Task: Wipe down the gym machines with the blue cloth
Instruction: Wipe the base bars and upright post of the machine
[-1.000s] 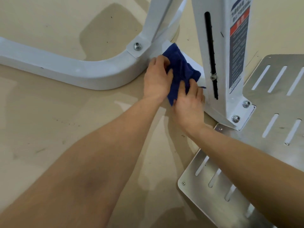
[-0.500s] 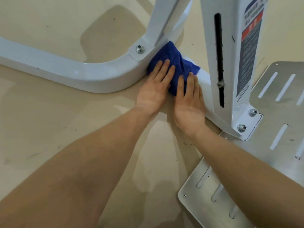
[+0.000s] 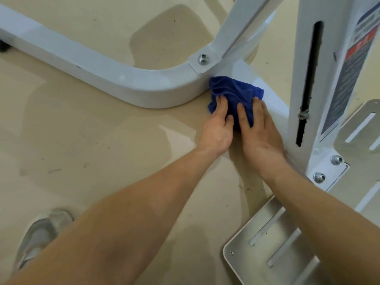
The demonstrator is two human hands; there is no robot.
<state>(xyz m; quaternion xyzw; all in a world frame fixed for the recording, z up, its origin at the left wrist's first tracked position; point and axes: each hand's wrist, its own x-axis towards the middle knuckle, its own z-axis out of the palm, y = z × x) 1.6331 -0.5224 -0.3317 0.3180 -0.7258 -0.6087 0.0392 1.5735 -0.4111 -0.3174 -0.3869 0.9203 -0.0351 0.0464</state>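
The crumpled blue cloth (image 3: 236,91) lies on the low white base bar of the gym machine, where the curved floor tube (image 3: 115,79) meets the upright brace. My left hand (image 3: 218,128) presses on the cloth's left edge with straight fingers. My right hand (image 3: 259,130) lies flat beside it, its fingers pressing the cloth's right part against the bar. The cloth's near part is hidden under both hands.
A white upright post (image 3: 329,83) with a black slot and a warning label stands right of my hands, bolted to its foot. A slotted metal footplate (image 3: 273,247) lies at the lower right. My grey shoe (image 3: 41,233) rests on the beige floor at lower left.
Both hands went from gripping the bunched cloth to pressing it flat, then slid it back toward me along the base bar. The view has shifted, bringing my shoe into sight.
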